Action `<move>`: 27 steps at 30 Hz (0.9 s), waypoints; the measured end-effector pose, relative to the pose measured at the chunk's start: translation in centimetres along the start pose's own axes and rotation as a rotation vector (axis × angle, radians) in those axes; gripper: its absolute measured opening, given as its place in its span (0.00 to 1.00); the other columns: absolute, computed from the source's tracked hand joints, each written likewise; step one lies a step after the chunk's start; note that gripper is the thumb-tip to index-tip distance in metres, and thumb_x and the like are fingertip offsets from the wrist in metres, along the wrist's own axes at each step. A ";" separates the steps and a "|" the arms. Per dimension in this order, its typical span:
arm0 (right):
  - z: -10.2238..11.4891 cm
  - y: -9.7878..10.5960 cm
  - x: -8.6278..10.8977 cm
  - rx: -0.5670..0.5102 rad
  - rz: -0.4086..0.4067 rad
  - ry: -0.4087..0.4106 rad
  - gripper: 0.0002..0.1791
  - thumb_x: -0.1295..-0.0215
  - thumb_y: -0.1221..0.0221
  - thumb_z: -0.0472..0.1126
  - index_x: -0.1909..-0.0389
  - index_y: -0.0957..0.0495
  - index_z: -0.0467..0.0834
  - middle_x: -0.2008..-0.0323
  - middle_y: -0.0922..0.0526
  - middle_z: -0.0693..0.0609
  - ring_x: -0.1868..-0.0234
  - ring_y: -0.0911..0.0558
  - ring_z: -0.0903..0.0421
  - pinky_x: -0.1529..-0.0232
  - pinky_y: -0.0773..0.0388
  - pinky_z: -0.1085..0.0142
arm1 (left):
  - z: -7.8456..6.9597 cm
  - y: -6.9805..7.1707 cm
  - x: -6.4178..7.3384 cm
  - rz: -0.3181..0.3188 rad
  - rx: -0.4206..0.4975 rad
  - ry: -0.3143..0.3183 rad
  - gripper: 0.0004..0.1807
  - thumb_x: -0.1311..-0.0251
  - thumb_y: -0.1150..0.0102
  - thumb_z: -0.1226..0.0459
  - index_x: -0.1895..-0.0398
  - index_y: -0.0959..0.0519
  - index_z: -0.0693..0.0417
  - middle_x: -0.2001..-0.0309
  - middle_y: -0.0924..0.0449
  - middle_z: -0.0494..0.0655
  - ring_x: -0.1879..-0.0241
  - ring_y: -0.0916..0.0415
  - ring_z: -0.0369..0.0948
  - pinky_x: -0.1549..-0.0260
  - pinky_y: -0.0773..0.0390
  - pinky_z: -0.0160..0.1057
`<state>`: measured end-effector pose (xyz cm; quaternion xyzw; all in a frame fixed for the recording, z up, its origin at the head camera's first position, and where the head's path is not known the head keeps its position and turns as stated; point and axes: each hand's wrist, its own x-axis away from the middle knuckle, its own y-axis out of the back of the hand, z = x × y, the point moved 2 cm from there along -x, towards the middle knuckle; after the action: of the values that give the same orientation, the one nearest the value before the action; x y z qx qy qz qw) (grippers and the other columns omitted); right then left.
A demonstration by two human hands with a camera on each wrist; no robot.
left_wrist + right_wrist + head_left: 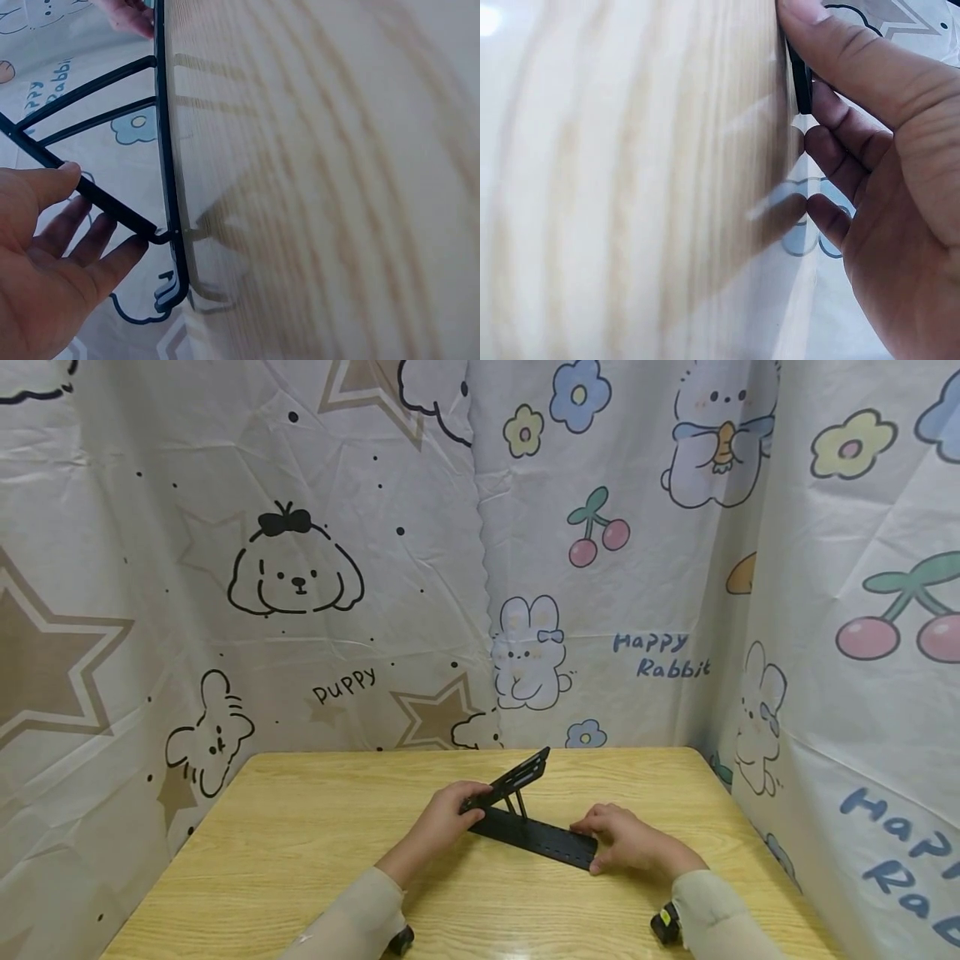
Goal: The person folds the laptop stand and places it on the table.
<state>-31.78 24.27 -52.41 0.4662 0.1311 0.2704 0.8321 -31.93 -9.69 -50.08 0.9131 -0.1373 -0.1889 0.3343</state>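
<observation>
A black folding laptop stand point(534, 838) rests on the table, its upper panel point(525, 772) tilted up on thin support legs point(521, 804). My left hand point(441, 815) pinches the panel's low end by the hinge. In the left wrist view, thumb and fingers lie on opposite sides of that panel point(114, 207), and the long base point(166, 150) runs along the tabletop. My right hand point(628, 838) grips the base's right end between thumb and fingers. Only a short black end of the base point(802, 88) shows in the right wrist view; the thumb hides the rest.
The light wood table point(330, 827) spreads around the stand. Behind it hangs a printed curtain point(420, 568), and another curtain panel point(840, 710) runs along the right side. A small black device point(666, 923) sits at the right wrist.
</observation>
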 end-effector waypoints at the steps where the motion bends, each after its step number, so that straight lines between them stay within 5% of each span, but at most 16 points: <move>1: 0.0 0.0 0.0 -0.005 0.002 0.000 0.37 0.51 0.22 0.52 0.37 0.19 0.52 0.51 0.21 0.62 0.47 0.29 0.57 0.41 0.33 0.51 | 0.0 0.0 0.0 0.001 0.002 0.002 0.21 0.33 0.36 0.69 0.37 0.20 0.52 0.39 0.20 0.51 0.37 0.24 0.50 0.39 0.23 0.53; 27: 1.4 -1.4 0.7 0.006 -0.015 0.129 0.30 0.49 0.24 0.56 0.43 0.16 0.55 0.59 0.18 0.67 0.54 0.27 0.66 0.42 0.38 0.52 | 0.9 1.1 -1.2 0.067 0.060 0.021 0.20 0.31 0.39 0.71 0.38 0.18 0.49 0.39 0.19 0.49 0.40 0.22 0.48 0.45 0.18 0.49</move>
<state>-30.07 23.11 -52.77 0.4492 0.1890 0.2931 0.8225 -33.49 -10.55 -49.73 0.9195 -0.1698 -0.1639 0.3145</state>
